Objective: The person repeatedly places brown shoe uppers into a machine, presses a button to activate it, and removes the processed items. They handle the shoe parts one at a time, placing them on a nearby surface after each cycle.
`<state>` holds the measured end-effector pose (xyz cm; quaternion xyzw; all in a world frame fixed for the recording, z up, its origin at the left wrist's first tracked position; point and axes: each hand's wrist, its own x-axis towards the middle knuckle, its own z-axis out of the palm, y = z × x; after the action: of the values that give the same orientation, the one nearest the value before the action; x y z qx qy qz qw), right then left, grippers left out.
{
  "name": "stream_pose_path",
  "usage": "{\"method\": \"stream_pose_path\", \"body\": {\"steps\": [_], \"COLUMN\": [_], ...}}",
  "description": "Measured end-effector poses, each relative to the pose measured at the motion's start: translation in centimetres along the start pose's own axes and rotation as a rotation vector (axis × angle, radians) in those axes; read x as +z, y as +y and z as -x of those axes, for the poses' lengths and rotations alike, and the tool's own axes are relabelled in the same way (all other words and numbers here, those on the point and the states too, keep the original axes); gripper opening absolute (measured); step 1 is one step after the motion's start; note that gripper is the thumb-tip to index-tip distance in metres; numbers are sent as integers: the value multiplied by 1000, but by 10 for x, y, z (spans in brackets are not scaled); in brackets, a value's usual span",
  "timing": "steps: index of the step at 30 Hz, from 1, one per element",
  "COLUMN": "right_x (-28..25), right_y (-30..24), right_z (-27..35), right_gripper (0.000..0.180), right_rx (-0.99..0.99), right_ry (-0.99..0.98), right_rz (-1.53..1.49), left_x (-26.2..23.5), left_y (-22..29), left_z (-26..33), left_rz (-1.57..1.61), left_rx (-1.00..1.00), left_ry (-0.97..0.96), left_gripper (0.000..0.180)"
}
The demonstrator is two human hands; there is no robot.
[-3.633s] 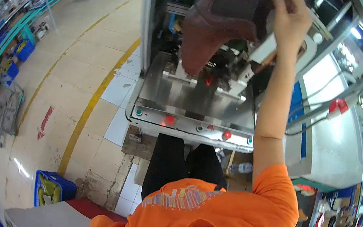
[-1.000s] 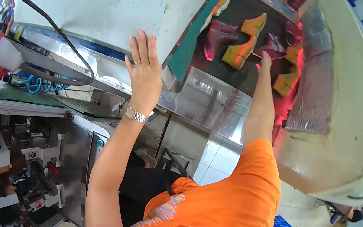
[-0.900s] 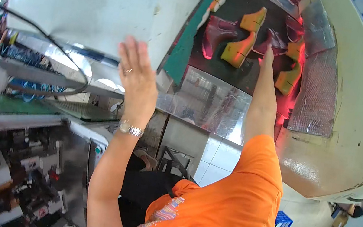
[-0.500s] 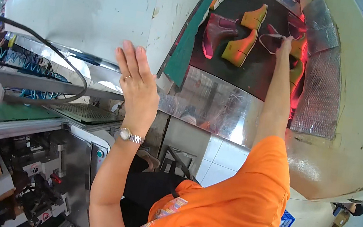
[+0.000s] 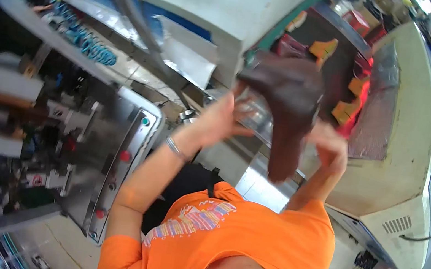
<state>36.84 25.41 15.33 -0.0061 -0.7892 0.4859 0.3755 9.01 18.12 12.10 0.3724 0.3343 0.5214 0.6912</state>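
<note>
A dark brown boot upper [image 5: 293, 96] hangs in the air between my hands, blurred by motion. My right hand [image 5: 331, 146] grips its right edge, with some of the fingers hidden behind it. On the opposite side my left hand [image 5: 223, 119] has its fingers stretched and apart, close to the upper's left edge; whether they touch it is unclear. Behind the upper, a dark belt [image 5: 344, 34] carries a burgundy boot upper [image 5: 291, 46], a yellow wedge sole [image 5: 324, 49] and further yellow soles [image 5: 346, 110] along its right side under red light.
Bubble wrap [image 5: 375, 128] covers part of the cream machine housing at the right. To the left stands a machine with a metal control panel [image 5: 121, 170] bearing red buttons. A grey pole [image 5: 152, 36] slants across the upper left, near coiled blue hoses [image 5: 94, 49].
My right hand has lifted the dark boot upper off the belt and drawn it back toward me. My left hand has moved right, beside it. The view has turned toward the left machine.
</note>
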Motion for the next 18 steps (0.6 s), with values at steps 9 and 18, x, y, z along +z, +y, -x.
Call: {"method": "stream_pose_path", "body": {"steps": [9, 18], "right_x": [137, 330], "right_y": [10, 23], "right_z": [-62, -167], "right_gripper": [44, 34], "right_rx": [446, 472], "right_ry": [-393, -118], "right_rz": [-532, -952], "left_x": [-14, -33], "left_y": [3, 14], "left_z": [143, 298], "left_rz": [439, -167], "left_rx": [524, 888], "left_ry": [459, 859], "left_gripper": [40, 46]}}
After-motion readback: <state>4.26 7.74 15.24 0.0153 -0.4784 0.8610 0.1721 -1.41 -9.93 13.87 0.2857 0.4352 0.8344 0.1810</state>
